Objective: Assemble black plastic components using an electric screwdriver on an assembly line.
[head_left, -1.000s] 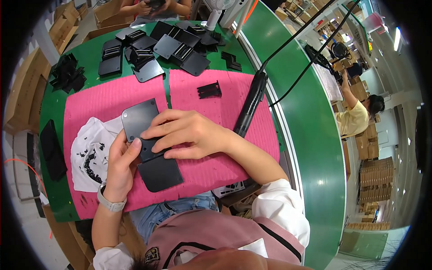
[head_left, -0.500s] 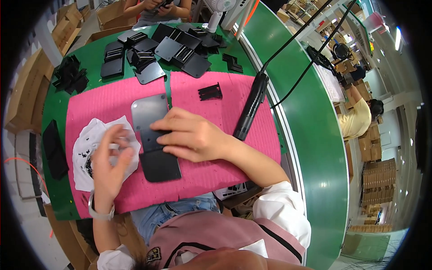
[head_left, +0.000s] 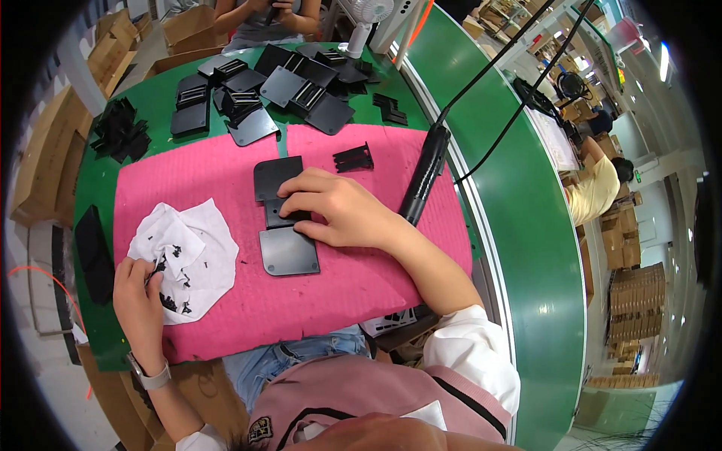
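On a pink foam mat lies a black stepped plate, with two rounded end panels joined by a narrower middle. My right hand lies over its right side, bent fingers gripping the middle section and partly hiding it. At the left of the mat, a crumpled white paper sheet carries several tiny black screws. My left hand is at that sheet's left edge, thumb and fingers drawn together in a pinch beside the screws. Whatever sits between those fingertips is too small to make out.
A black corded electric screwdriver and a black slotted bracket lie on the mat's right. Several black plates are piled beyond it, with black parts at far left. A person works opposite, near a white fan.
The black plate has been turned round and shifted right under my right hand. My left hand has moved left and down to the paper, its fingers closing among the screws.
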The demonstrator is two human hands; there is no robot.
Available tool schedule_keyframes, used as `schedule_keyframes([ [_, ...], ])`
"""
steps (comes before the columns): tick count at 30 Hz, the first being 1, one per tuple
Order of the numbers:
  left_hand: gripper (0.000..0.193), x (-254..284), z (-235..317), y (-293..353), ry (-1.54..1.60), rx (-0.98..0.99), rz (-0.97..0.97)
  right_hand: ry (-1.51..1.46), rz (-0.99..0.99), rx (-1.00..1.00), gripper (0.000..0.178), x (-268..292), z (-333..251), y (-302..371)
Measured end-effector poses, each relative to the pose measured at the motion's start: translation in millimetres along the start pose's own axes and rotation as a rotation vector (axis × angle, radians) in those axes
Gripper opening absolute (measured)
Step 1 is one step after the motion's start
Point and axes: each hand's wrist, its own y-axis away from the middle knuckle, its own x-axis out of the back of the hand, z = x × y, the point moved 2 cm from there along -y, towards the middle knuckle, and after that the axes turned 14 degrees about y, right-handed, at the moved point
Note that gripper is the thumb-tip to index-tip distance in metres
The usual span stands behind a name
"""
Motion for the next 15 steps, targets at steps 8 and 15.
schedule_keyframes([
  [8,0.009,-3.1,6.7,1.1,-0.071,-0.084,0.09,0.052,-0.006,0.005,0.025,0.9,-1.2,0.6],
  [15,0.007,-6.3,4.6,1.5,-0.112,-0.1,0.116,0.076,-0.015,0.006,0.023,1.7,-2.2,1.4],
])
